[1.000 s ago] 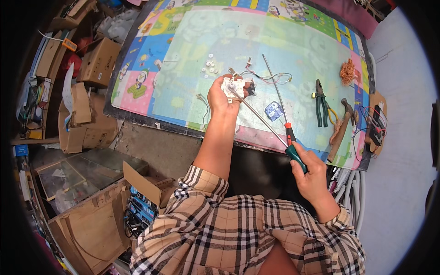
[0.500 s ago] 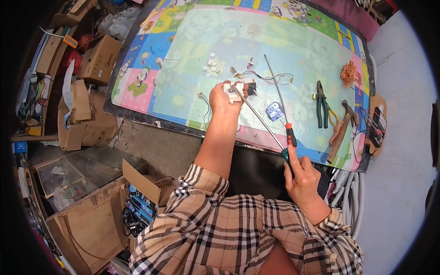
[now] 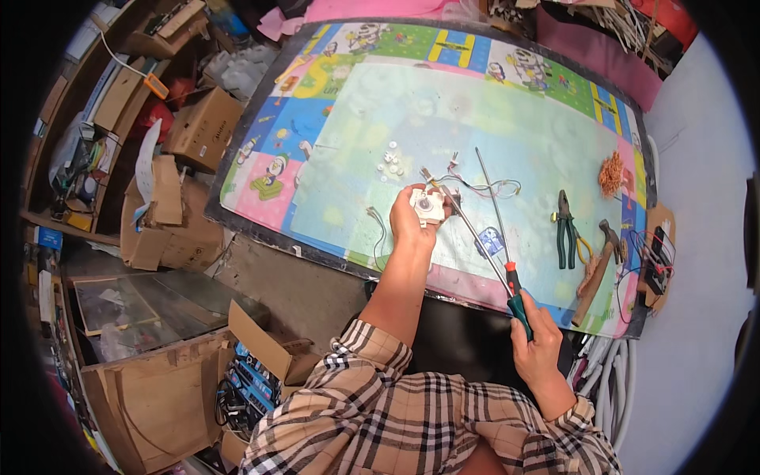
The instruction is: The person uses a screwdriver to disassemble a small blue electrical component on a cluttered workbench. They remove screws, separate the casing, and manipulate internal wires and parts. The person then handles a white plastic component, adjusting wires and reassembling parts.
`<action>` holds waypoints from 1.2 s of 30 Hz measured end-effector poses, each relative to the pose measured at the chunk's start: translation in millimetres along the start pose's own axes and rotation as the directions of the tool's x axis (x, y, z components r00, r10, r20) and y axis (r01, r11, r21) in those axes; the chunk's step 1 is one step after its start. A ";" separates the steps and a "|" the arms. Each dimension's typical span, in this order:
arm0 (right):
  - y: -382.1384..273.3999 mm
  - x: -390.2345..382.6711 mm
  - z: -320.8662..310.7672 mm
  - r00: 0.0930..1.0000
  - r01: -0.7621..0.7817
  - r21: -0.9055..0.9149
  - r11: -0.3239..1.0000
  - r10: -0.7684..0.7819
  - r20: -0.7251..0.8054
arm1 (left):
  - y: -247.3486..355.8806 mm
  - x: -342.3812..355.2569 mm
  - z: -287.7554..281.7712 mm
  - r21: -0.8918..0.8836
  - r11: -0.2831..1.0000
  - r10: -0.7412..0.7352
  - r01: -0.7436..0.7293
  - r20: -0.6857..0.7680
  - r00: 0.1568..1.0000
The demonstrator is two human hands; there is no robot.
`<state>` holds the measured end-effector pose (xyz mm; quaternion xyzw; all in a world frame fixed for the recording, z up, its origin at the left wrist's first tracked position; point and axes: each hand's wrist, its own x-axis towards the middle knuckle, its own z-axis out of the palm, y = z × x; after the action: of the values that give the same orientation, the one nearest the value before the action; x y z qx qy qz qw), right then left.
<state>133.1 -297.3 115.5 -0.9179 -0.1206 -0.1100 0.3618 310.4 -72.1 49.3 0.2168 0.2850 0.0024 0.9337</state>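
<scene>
Diagonally, right hand [image 3: 538,348] grips screwdriver [image 3: 475,236], tip up-left at white part [image 3: 427,206] clasped by left hand [image 3: 412,226]

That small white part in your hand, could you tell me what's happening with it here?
A person in a plaid shirt holds a small white electrical component in the left hand above the colourful play mat. The right hand grips a long screwdriver, its tip at the component. Pliers and a hammer lie to the right.
</scene>
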 end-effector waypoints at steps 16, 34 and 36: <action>37.6 8.5 10.3 0.946 -0.320 0.195 0.927 0.325 0.008 | 38.6 16.5 -6.2 0.111 0.979 0.174 -0.171 -0.020 0.984; 95.4 53.7 23.9 0.779 -0.580 0.364 0.729 0.627 -0.013 | 185.6 295.9 -51.8 0.702 -0.709 0.619 0.063 0.578 0.532; 96.2 54.9 24.3 0.768 -0.586 0.371 0.720 0.640 -0.027 | 184.2 307.6 -43.1 0.667 -0.737 0.584 0.112 0.544 0.603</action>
<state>216.8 -341.0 52.7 -0.8172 0.2017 -0.0314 0.5390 566.9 151.6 -71.3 0.9648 0.1939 0.1738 0.0362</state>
